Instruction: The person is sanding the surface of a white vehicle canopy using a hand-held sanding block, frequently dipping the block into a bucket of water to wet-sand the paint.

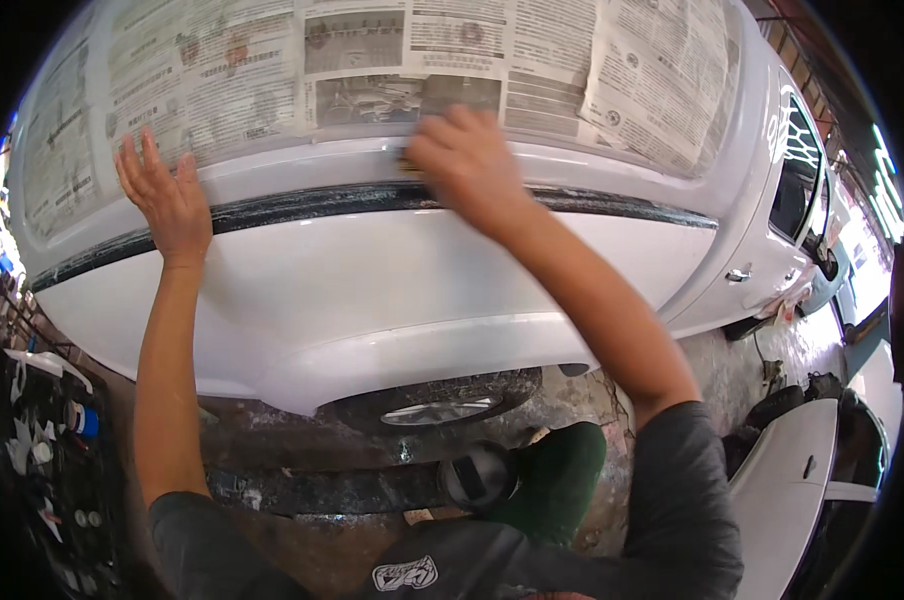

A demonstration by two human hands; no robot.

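My right hand is closed, its fingers curled round a small pad with a dark, yellowish edge. It presses on the white painted ledge just below the papered window, and looks slightly smeared by motion. Most of the pad is hidden under my fingers. Farther left, my left hand lies with fingers spread across the ledge and the lower edge of the newspaper. A dark, whitish-smudged strip runs along the car body under both hands. The white side panel curves down toward me.
Below the panel is a wheel in its arch. A round black stool seat is near my leg. At left stands a dark surface with scattered items and a blue-banded roll. A loose white car panel stands at right.
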